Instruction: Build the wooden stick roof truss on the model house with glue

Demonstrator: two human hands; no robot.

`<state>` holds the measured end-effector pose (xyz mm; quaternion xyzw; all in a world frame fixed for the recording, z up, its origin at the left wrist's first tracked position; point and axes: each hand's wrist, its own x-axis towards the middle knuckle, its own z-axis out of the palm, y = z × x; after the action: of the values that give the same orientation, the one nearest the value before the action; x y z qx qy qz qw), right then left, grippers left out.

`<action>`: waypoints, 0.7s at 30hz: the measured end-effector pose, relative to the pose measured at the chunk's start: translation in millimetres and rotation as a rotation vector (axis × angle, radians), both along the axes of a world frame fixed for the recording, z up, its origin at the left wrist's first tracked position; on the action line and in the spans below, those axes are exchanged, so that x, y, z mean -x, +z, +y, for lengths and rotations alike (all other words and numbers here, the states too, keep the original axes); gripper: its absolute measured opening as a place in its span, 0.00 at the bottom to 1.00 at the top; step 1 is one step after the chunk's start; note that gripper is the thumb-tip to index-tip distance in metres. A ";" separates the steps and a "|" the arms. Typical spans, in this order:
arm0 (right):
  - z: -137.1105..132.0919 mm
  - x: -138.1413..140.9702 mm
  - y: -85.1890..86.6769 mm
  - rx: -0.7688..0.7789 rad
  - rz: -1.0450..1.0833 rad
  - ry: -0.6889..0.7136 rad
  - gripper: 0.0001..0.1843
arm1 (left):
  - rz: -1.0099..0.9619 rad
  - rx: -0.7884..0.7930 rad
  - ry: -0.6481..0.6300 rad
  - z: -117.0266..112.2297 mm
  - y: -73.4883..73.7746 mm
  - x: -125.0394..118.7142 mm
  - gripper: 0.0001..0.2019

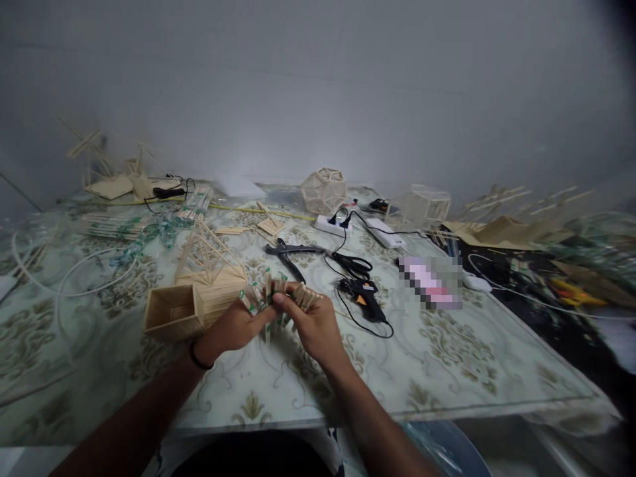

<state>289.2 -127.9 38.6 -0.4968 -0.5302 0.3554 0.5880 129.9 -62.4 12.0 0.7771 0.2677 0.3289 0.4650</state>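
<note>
Near the middle of the table, my left hand (241,326) is closed around a bundle of wooden chopsticks (268,285), several of them in clear wrappers with green print. My right hand (313,324) grips the bare, pale ends of sticks at the bundle's right side. Both thumbs meet over the bundle. Left of my hands stands a square box made of sticks (171,311), beside a model with a sloped stick frame (211,265). Just beyond my hands lies a pair of dark-handled cutters (291,255). A black glue gun (365,298) rests to the right with its cord coiled.
A patterned cloth (452,344) covers the table. Wrapped chopsticks (114,224) lie at the left. A round stick lattice (324,189) and a power strip (332,225) stand at the back. A blurred-out pink object (430,281) and a white cable (536,301) lie at the right.
</note>
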 end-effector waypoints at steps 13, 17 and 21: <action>-4.8 -4.1 -25.6 0.018 0.005 -0.010 0.16 | 0.177 -0.072 -0.030 7.0 -16.4 6.5 0.14; -2.7 -4.1 -19.2 0.055 0.010 0.029 0.14 | 0.166 -0.118 -0.028 3.5 -16.0 2.1 0.13; -2.2 -0.6 -14.9 0.076 0.040 0.034 0.19 | 0.145 -0.151 -0.031 -0.3 -18.1 -3.1 0.17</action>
<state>289.8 -130.1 23.7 -0.5025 -0.5129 0.3950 0.5731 132.9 -62.7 -6.0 0.8356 0.2632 0.2840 0.3896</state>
